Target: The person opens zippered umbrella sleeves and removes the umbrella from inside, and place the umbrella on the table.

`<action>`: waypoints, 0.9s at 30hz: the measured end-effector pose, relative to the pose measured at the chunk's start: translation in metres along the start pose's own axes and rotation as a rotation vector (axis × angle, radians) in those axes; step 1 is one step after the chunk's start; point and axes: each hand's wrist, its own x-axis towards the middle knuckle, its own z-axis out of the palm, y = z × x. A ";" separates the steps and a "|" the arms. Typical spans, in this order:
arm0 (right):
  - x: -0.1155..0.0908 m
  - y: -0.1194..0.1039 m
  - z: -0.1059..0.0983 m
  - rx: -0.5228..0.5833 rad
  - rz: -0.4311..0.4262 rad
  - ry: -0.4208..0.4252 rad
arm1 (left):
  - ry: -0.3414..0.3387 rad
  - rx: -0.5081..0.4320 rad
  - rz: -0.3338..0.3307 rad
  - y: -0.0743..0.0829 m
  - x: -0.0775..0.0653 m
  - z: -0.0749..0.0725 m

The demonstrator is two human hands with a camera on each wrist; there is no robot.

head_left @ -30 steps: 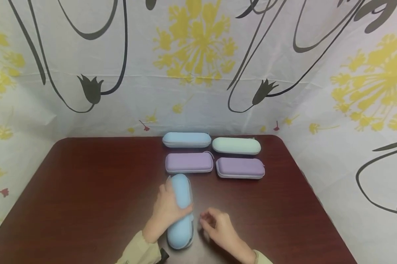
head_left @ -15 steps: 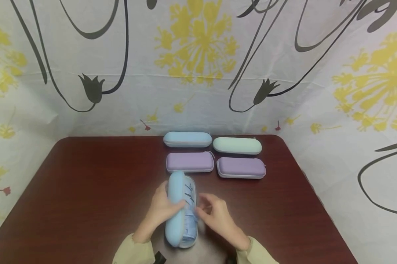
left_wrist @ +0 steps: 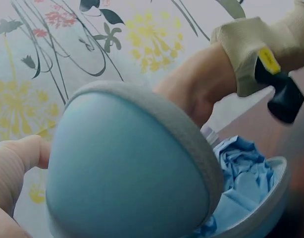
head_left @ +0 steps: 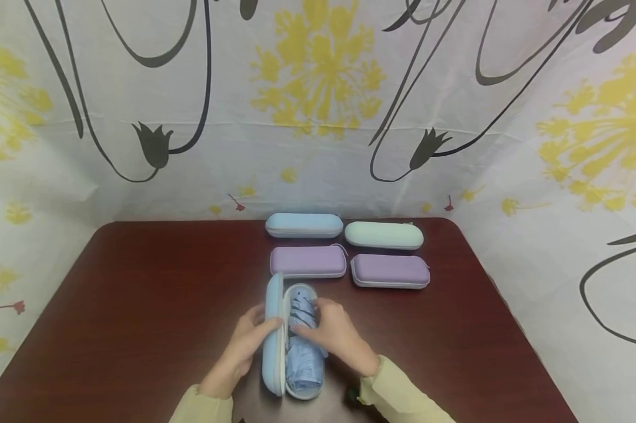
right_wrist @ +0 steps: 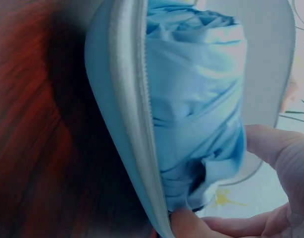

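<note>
A light blue zip case (head_left: 272,358) stands open near the front of the table, its lid raised on the left. My left hand (head_left: 240,342) holds that lid, thumb on its upper edge and fingers behind. In the left wrist view the outside of the lid (left_wrist: 127,168) covers much of the picture. Inside the case's right half lies a folded light blue umbrella (head_left: 304,364) with dark stripes toward its far end. My right hand (head_left: 339,335) grips the umbrella, thumb and fingers on opposite sides. Its crumpled cloth (right_wrist: 196,84) shows close up in the right wrist view.
Behind the open case lie a blue case (head_left: 304,225), a pale green case (head_left: 384,235) and two purple cases, one left (head_left: 308,262) and one right (head_left: 390,271). A patterned cloth (head_left: 318,170) hangs behind the dark wooden table (head_left: 164,305).
The blue case's lid has swung up to the left under my left hand, baring the umbrella. My right hand has moved from beside the case onto the umbrella.
</note>
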 end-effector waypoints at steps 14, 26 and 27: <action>0.012 -0.011 0.012 -0.162 0.046 -0.078 | -0.027 -0.052 -0.015 -0.004 0.001 0.000; 0.017 0.008 0.005 0.056 0.219 -0.203 | -0.049 -0.036 0.007 -0.002 0.000 0.001; 0.017 0.009 0.003 0.061 0.211 -0.208 | -0.050 -0.026 0.008 -0.002 -0.001 0.001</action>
